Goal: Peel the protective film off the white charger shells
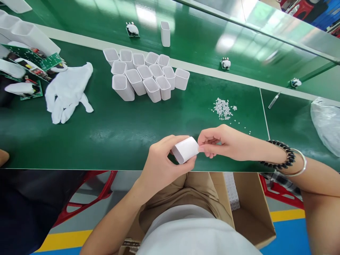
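My left hand (162,164) is closed around a white plastic housing (186,149), a short hollow sleeve with rounded corners. The housing lies tilted on its side above the table's front edge, its open end facing lower left. At its other end, the thumb and fingertips of my right hand (223,143) are pinched together against the rim. Whatever sits between those fingertips is too small or hidden to tell. Beyond my right hand lies a loose pile of small clear plastic pieces (222,108), with a few scattered toward my wrist.
Several white housings (152,88) stand grouped on the green table (106,141). Left of them are a white glove (67,92) and circuit boards (32,58). A pen-like tool (274,100) and a clear plastic bag (326,124) lie right. Below is an open cardboard box (252,209).
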Demonstrator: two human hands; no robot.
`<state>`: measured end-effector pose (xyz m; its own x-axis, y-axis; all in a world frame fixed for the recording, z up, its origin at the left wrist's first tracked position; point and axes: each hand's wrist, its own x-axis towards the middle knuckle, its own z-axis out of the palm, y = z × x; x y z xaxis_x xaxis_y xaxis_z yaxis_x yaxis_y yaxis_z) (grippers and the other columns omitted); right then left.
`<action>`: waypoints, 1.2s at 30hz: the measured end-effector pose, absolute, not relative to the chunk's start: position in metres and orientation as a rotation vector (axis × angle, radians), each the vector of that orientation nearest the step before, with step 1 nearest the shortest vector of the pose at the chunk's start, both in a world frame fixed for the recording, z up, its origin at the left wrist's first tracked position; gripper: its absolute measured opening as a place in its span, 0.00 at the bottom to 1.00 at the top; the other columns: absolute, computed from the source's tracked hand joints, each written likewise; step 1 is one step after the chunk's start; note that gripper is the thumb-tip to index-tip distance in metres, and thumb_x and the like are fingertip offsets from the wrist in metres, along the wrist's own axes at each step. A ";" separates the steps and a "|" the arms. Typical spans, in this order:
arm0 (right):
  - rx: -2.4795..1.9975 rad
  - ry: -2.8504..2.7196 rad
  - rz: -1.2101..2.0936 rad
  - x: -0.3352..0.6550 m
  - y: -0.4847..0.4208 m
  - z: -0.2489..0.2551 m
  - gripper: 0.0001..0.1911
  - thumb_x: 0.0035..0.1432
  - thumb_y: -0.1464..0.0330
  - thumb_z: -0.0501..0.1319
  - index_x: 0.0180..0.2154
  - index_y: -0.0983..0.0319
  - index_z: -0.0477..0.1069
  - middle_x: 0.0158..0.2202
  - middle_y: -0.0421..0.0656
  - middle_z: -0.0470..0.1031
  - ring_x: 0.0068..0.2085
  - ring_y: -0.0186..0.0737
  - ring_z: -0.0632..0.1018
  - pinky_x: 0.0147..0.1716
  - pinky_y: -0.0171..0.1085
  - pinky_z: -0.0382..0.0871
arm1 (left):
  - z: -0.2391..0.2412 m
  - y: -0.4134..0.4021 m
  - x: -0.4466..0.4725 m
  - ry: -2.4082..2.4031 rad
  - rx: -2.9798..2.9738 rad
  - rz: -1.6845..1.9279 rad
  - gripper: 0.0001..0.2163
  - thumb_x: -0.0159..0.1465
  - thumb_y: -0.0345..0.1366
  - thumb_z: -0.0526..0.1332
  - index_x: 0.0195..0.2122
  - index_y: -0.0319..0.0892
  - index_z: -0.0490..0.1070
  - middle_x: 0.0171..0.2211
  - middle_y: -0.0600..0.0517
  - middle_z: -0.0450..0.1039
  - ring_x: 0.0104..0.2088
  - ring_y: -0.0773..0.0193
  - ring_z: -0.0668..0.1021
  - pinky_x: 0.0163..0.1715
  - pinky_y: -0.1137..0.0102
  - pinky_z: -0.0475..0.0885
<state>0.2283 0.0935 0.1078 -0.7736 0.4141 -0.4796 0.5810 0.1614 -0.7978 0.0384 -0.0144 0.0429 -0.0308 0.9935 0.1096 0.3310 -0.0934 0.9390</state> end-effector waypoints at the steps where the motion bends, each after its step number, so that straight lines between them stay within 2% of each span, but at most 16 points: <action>1: 0.975 2.299 -1.679 0.229 0.093 0.106 0.10 0.67 0.62 0.60 0.36 0.62 0.70 0.28 0.38 0.76 0.29 0.31 0.75 0.29 0.30 0.68 | 0.043 -0.015 0.039 1.417 1.428 1.126 0.16 0.56 0.30 0.68 0.47 0.41 0.77 0.38 0.52 0.78 0.33 0.68 0.77 0.30 0.76 0.74; 4: 0.957 2.465 -1.570 0.230 0.087 0.102 0.11 0.69 0.62 0.59 0.36 0.62 0.69 0.27 0.37 0.74 0.27 0.30 0.70 0.27 0.31 0.63 | 0.044 -0.017 0.040 1.332 1.198 1.076 0.18 0.59 0.30 0.67 0.51 0.45 0.75 0.41 0.54 0.78 0.34 0.70 0.78 0.30 0.79 0.75; 9: 0.952 2.650 -1.424 0.233 0.074 0.103 0.12 0.71 0.62 0.57 0.37 0.62 0.70 0.27 0.36 0.71 0.26 0.29 0.65 0.25 0.32 0.59 | 0.049 -0.023 0.040 1.260 1.074 1.086 0.16 0.61 0.31 0.67 0.51 0.47 0.74 0.45 0.54 0.76 0.40 0.70 0.78 0.37 0.81 0.75; 12: 0.911 2.627 -1.525 0.236 0.072 0.104 0.11 0.71 0.63 0.57 0.38 0.63 0.71 0.29 0.37 0.73 0.27 0.29 0.68 0.26 0.31 0.61 | 0.052 -0.026 0.038 1.228 1.057 1.099 0.15 0.62 0.33 0.68 0.49 0.48 0.73 0.45 0.55 0.75 0.39 0.71 0.77 0.36 0.81 0.74; 17: 0.860 2.469 -1.821 0.240 0.077 0.102 0.09 0.69 0.64 0.60 0.38 0.63 0.71 0.29 0.37 0.75 0.30 0.29 0.73 0.30 0.29 0.67 | 0.055 -0.025 0.038 1.077 0.891 1.000 0.12 0.63 0.37 0.68 0.45 0.45 0.69 0.35 0.57 0.73 0.31 0.74 0.73 0.29 0.82 0.70; 21: 0.867 2.301 -2.008 0.241 0.081 0.099 0.09 0.68 0.64 0.62 0.37 0.62 0.70 0.30 0.38 0.75 0.31 0.30 0.75 0.32 0.29 0.70 | 0.055 -0.022 0.040 1.024 0.823 0.978 0.12 0.63 0.38 0.68 0.42 0.42 0.67 0.35 0.57 0.72 0.29 0.75 0.70 0.27 0.82 0.67; 24: 0.893 2.262 -2.008 0.240 0.082 0.098 0.08 0.67 0.64 0.63 0.37 0.62 0.71 0.31 0.38 0.76 0.32 0.30 0.75 0.33 0.30 0.71 | 0.053 -0.021 0.042 1.059 0.807 0.957 0.13 0.63 0.39 0.69 0.42 0.42 0.67 0.35 0.57 0.72 0.30 0.76 0.70 0.27 0.82 0.66; 31: 1.031 2.313 -1.725 0.235 0.081 0.106 0.10 0.67 0.62 0.61 0.37 0.62 0.71 0.29 0.38 0.76 0.30 0.31 0.74 0.28 0.31 0.67 | 0.050 -0.020 0.042 1.097 0.760 0.926 0.14 0.63 0.39 0.69 0.44 0.44 0.66 0.32 0.59 0.70 0.27 0.76 0.68 0.24 0.81 0.64; 36: 1.061 2.264 -1.841 0.236 0.080 0.103 0.08 0.66 0.63 0.63 0.36 0.62 0.72 0.29 0.37 0.76 0.30 0.30 0.74 0.30 0.30 0.68 | 0.049 -0.017 0.043 1.110 0.749 0.925 0.14 0.61 0.37 0.68 0.44 0.44 0.65 0.34 0.59 0.70 0.24 0.78 0.67 0.22 0.79 0.64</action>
<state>0.2356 0.0804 0.1027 -0.7660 0.4765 -0.4315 0.5196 0.0637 -0.8520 0.0432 -0.0170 0.0490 0.1672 0.8992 -0.4042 -0.2358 0.4346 0.8692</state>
